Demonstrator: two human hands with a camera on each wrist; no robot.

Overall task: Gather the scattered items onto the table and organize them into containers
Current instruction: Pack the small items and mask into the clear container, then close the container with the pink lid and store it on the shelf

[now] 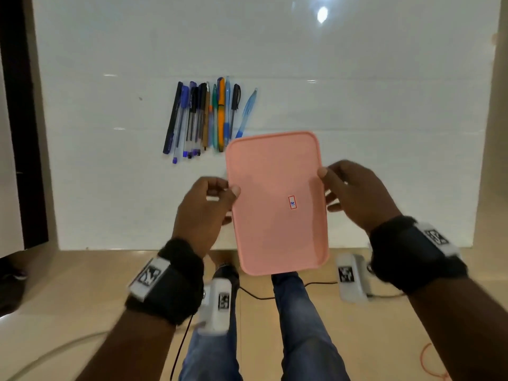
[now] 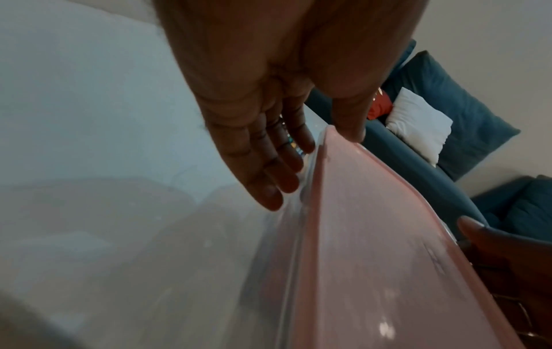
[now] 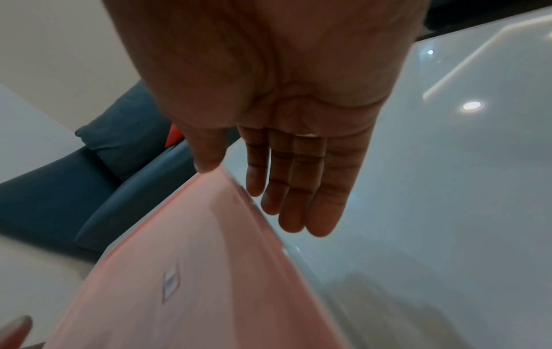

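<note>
Head view: my left hand (image 1: 204,204) and right hand (image 1: 354,195) hold the pink-lidded container (image 1: 277,202) btwn them, thumbs on top of the lid at each long edge, other fingers underneath. It's in the air, partly over the near edge of the white table (image 1: 357,105), partly past it over my legs. The pens (image 1: 203,119) lie in a rough row on the table just beyond my left hand, closest ones right next to the box's far-left corner. Risk: if I set it down fwd w/o looking, that corner could knock the pens and roll them off. Left wrist view: thumb (image 2: 352,127) presses the lid rim, fingers (image 2: 269,179) nearly straight along the clear side wall under it, so it's a light pinch, not a wrap. Smooth plastic, could slip if one side lets go first. Right wrist view: same, thumb (image 3: 209,153) on the lid edge, fingers (image 3: 301,193) straight and together just below/beside the rim; can't tell how firmly they touch. Lid seal can't be judged; if it's loose, holding mostly by the lid could pop it and drop the base.
</note>
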